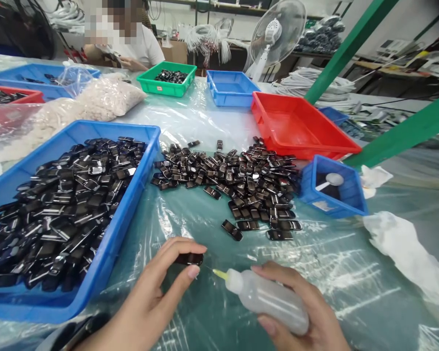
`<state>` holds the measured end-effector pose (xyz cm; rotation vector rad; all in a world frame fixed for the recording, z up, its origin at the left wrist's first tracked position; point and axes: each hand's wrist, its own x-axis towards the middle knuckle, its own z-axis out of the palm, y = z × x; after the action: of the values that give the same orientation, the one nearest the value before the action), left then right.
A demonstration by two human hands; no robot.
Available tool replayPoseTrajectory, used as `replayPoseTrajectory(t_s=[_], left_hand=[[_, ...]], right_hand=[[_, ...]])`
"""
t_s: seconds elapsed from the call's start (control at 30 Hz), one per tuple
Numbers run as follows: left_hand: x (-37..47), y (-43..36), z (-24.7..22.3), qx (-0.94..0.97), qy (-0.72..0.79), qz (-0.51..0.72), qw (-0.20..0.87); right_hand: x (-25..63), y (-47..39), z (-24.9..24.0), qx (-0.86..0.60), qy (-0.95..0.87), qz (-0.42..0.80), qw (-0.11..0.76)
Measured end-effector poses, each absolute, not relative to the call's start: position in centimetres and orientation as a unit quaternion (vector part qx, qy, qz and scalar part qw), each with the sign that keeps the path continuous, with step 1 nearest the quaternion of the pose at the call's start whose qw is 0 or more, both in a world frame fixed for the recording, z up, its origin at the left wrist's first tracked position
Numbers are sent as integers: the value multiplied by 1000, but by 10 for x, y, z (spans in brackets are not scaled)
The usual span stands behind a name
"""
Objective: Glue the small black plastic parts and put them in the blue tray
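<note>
Between the thumb and fingers of my left hand is a small glossy black plastic casing, held above the green table covering. My right hand grips a translucent squeeze bottle with a white collar and a yellow needle tip. The bottle lies tilted, its thin needle pointing left at the casing's near end; whether they touch I cannot tell. A loose pile of similar black casings spreads beyond my hands. More casings fill the large blue tray on the left.
At the right stand a small blue bin with a white scoop and a red tray. Crumpled white tissue lies nearby. Farther back are a green tray, a blue tray, bagged pale parts and a seated person.
</note>
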<state>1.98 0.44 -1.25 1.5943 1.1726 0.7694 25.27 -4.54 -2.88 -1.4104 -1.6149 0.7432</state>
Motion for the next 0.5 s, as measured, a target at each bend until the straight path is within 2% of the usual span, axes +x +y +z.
replayPoseTrajectory(t_s=[0.27, 0.5], left_hand=[[18, 0, -12, 654, 484, 314, 489], [16, 3, -15, 732, 384, 320, 463]], right_hand=[[253, -47, -31, -583, -638, 276, 421], [258, -37, -26, -522, -721, 230, 393]])
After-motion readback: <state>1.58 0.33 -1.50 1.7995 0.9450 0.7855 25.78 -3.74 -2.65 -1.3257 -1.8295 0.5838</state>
